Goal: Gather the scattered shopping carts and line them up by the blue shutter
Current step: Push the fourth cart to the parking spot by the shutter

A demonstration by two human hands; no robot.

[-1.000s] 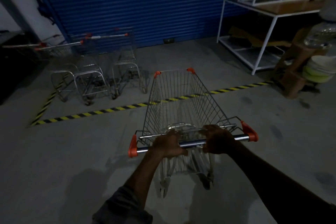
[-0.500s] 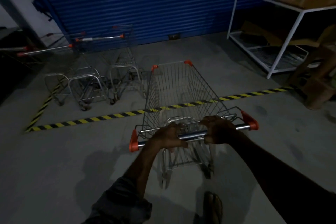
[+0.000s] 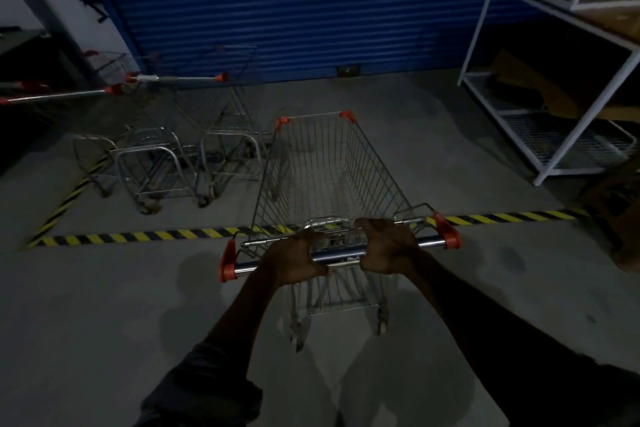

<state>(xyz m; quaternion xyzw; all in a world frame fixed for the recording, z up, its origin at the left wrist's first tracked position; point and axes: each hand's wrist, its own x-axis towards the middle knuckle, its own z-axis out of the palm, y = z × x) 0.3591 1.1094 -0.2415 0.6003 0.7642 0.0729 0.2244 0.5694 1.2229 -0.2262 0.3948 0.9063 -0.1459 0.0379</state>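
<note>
Both hands wrapped tight around the cart's handlebar (image 3: 341,256), left hand (image 3: 294,262) and right hand (image 3: 386,248) side by side near the middle of it. The shopping cart (image 3: 329,184) stretches straight out ahead of them, basket empty, sitting across the yellow-black floor tape (image 3: 138,237). Up ahead to the left, the parked carts (image 3: 180,149) are bunched together. Beyond everything is the blue shutter (image 3: 294,3), and a white rack (image 3: 554,87) stands off to the right.
</note>
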